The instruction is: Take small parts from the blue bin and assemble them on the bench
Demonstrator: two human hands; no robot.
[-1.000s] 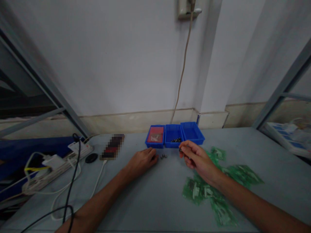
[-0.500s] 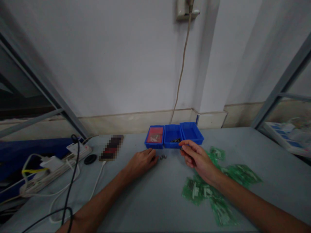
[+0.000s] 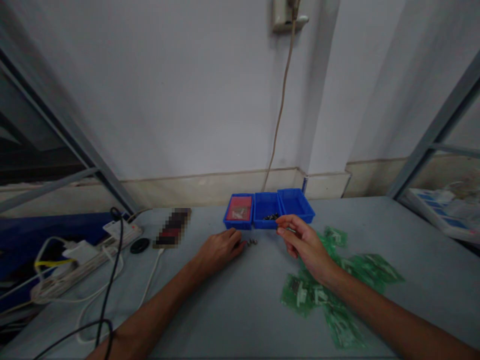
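My left hand (image 3: 223, 246) rests on the table with its fingers curled and pressed together. Its fingertips are beside a few small metal pieces (image 3: 252, 242), too small to name. My right hand (image 3: 302, 241) hovers just in front of the middle blue bin (image 3: 267, 201), thumb and index finger pinched. What that pinch holds, if anything, cannot be made out. Small dark and shiny parts (image 3: 270, 217) lie at the front of this bin. To its left, another blue bin (image 3: 238, 226) contains a red sheet with a clear bag on it.
A third blue bin (image 3: 296, 202) stands on the right. Green plastic packets (image 3: 337, 300) lie under and around my right forearm. On the left are a phone (image 3: 172, 229), a black round disc (image 3: 140, 245), a power strip (image 3: 86, 262) and loose cables.
My right hand has shifted very slightly, and the dark bit seen at its fingertips before is harder to make out. My left hand stays nearly still.
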